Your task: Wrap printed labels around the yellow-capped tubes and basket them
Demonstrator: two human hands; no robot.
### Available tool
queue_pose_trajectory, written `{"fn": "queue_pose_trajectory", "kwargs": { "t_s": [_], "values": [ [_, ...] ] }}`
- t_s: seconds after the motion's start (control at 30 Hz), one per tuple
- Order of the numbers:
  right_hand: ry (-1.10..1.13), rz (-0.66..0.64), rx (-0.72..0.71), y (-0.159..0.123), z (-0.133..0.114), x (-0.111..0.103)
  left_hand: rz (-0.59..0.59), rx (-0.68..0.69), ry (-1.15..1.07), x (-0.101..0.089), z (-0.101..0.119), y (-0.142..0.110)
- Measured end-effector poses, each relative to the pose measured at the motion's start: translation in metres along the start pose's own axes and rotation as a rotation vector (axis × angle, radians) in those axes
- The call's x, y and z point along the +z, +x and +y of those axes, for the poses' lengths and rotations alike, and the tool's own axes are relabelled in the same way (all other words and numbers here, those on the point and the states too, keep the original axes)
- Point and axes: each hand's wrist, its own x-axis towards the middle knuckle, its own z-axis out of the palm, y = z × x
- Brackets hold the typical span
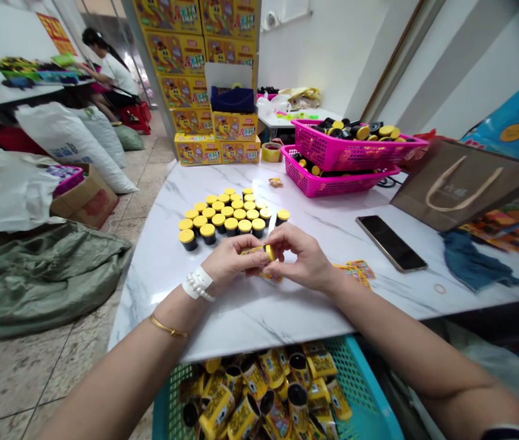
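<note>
Over the front middle of the table, my left hand (227, 264) holds a small yellow-lidded cup (269, 251) on its side, its fingers closed around the body. The fingertips of my right hand (305, 258) pinch the lid end of the same cup. My fingers hide most of it, though a strip of printed yellow shows. Beneath the hands a printed sticker (272, 277) lies on the table. Just beyond, several black cups with yellow lids (218, 221) stand upright in close rows. More printed stickers (355, 272) rest beside my right forearm.
Stacked pink baskets (314, 183) hold more cups. A phone (391, 243), a paper bag (465, 183) and a tape roll (271, 152) sit on the marble-patterned table (149, 293). Below its edge, a teal basket (364, 391) contains labelled cups. Yellow boxes (186, 91) tower behind; a person (115, 76) sits far left.
</note>
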Motion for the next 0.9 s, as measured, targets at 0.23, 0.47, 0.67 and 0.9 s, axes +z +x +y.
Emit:
{"fn": "queue_pose_trajectory", "kwargs": {
  "t_s": [0.23,0.47,0.67,0.9],
  "values": [
    [-0.120,-0.012,-0.105,-0.002,0.000,-0.008,-0.046,-0.149,-0.093,-0.004,0.000,0.000],
    [-0.044,0.126,0.069,-0.008,-0.002,-0.001,0.069,0.113,0.043,-0.001,-0.004,0.001],
    [0.429,0.140,0.597,-0.005,-0.007,0.010,0.121,0.404,0.320,0.004,0.002,-0.002],
    [0.555,0.104,0.634,0.001,0.002,0.000,0.069,0.191,0.108,-0.010,-0.002,0.004]
  ]
}}
